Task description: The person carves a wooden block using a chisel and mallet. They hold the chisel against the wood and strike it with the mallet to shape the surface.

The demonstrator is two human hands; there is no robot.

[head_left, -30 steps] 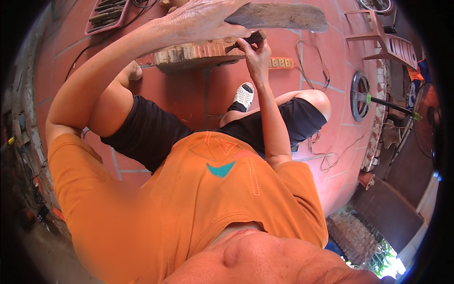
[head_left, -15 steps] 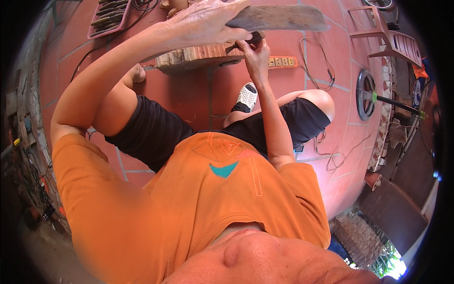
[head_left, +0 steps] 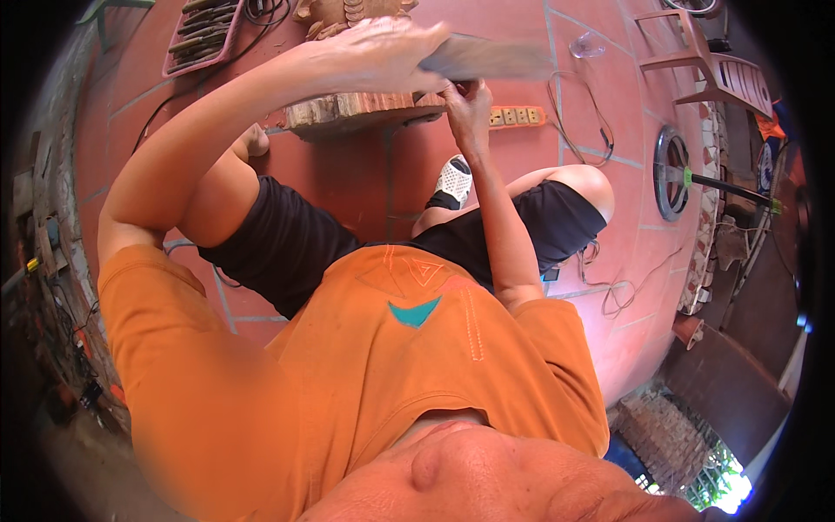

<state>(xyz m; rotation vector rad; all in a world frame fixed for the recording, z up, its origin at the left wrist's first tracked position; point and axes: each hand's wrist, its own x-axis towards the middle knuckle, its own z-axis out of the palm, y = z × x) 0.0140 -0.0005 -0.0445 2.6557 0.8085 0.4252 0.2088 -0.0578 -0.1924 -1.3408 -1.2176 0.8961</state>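
Observation:
My left hand [head_left: 391, 54] is closed around one end of a long flat grey-brown paddle-like slab [head_left: 496, 59], which points right and is blurred by motion. Just below it, my right hand [head_left: 470, 111] pinches a small dark piece, now mostly hidden by the slab and my fingers. The two hands are close together, over the right end of a thick wooden block [head_left: 357, 113] with a rough sawn edge. Whether the slab touches the dark piece, I cannot tell.
A carved wooden piece [head_left: 335, 16] lies beyond the block. Far left stands a pink basket [head_left: 228, 54] of chisel-like tools. An orange power strip [head_left: 515, 117], a cable [head_left: 557, 113] and a clear plastic item [head_left: 588, 45] lie right. Further right are a pink chair [head_left: 709, 68] and a round-based stand [head_left: 671, 178].
My left hand and the slab have come down toward me, and the slab now covers the dark piece. The carved piece and the clear plastic item show more. My right hand has shifted slightly.

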